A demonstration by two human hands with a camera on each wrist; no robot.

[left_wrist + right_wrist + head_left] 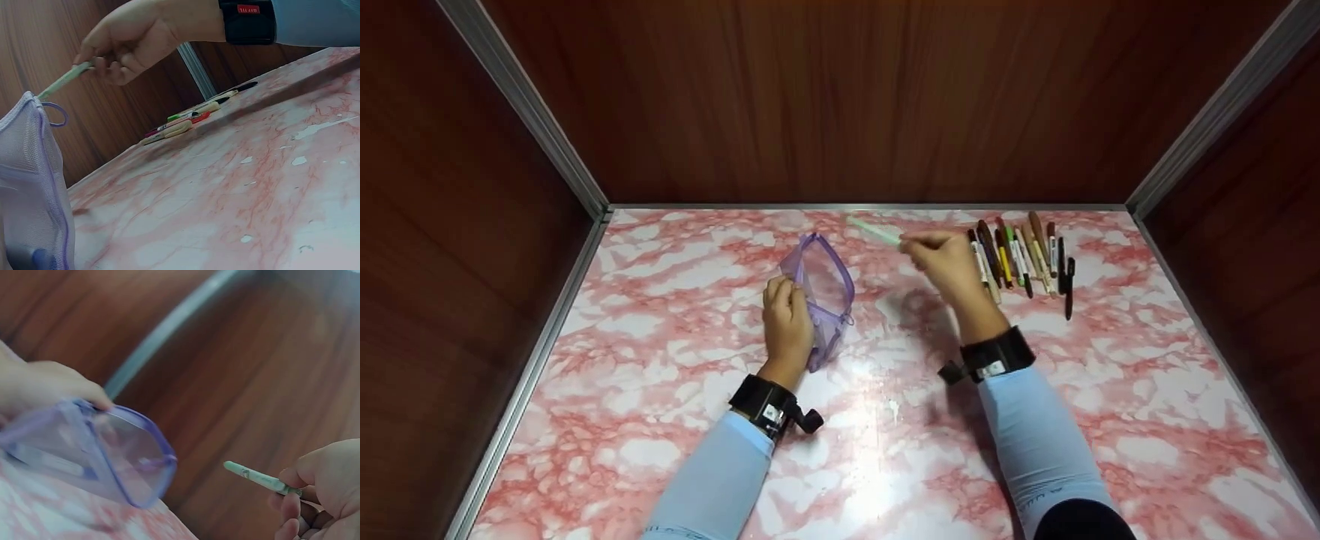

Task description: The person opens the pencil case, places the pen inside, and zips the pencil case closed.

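Work looks partway along, judging by how things lie. Inside the purple mesh pouch point(826, 328), near the centre of the head view, at least one pen with a white body and a blue end point(45, 460) shows through the wall at lower left of the right wrist view; whether more lie in there, I cannot tell. One pale green pen point(874, 231) is in the air, between the pouch and the rest. What seems left is the row of assorted pens and markers point(1003, 259) at the upper right of the head frame, roughly side by side on the marbled worktop point(660, 360), with a black pen point(1069, 289) at the row's right end. These remain outside the pouch, so a good share appears undone.

The left grip point(786, 322) has its fingers curled onto the left side of the pouch, holding it with its mouth gaping. How firmly it presses the mesh is not clear. The right grip point(945, 262), right of centre in the head view, pinches the pale green pen by one end between thumb and fingers. The pen's free end points toward the upper left there, apart from the pouch's rim.
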